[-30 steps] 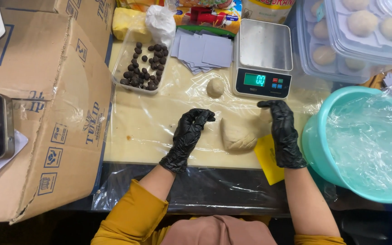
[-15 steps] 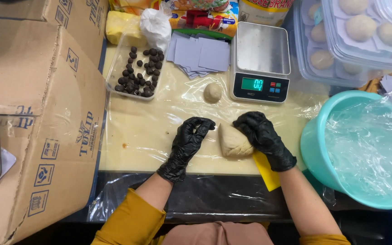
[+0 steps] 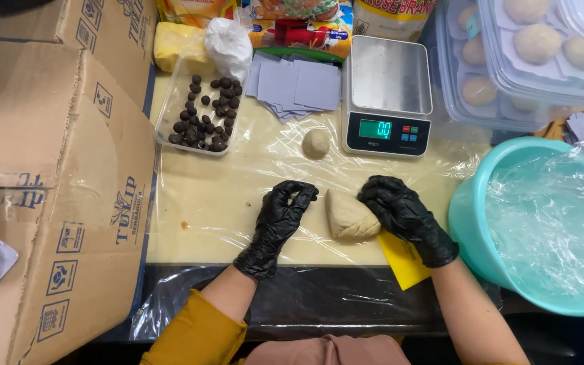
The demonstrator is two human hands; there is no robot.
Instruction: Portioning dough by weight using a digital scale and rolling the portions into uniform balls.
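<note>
Two black-gloved hands work over a plastic-covered board, and the scene reads from the left edge inward; a large cardboard box (image 3: 55, 182) fills the left side, its flap tilted toward the board; just beside it, at the board's far left corner, a clear tray of small dark balls (image 3: 201, 115) sits with a knotted white bag (image 3: 228, 44) behind it; a stack of pale square papers (image 3: 295, 84) lies further right, near a small dough ball (image 3: 316, 143) that rests alone on the wrap. The left hand (image 3: 282, 216) hovers at the board's middle with fingers curled and thumb meeting fingertips, pinched as if on a scrap, though I cannot tell whether anything is in it; it stands just apart from the dough lump (image 3: 349, 216), which lies on the board between the hands. The right hand (image 3: 400, 213) cups the lump's right end, fingers bent over it, holding it loosely; a yellow scraper (image 3: 400, 260) lies partly under that wrist. Behind, a digital scale (image 3: 386, 101) stands with its pan bare; clear tubs of shaped rounds (image 3: 522, 54) are stacked at far right, above a teal basin (image 3: 501, 223) lined with plastic. Judging by this, many rounds are portioned already, one ball awaits, and most of the lump is undivided.
</note>
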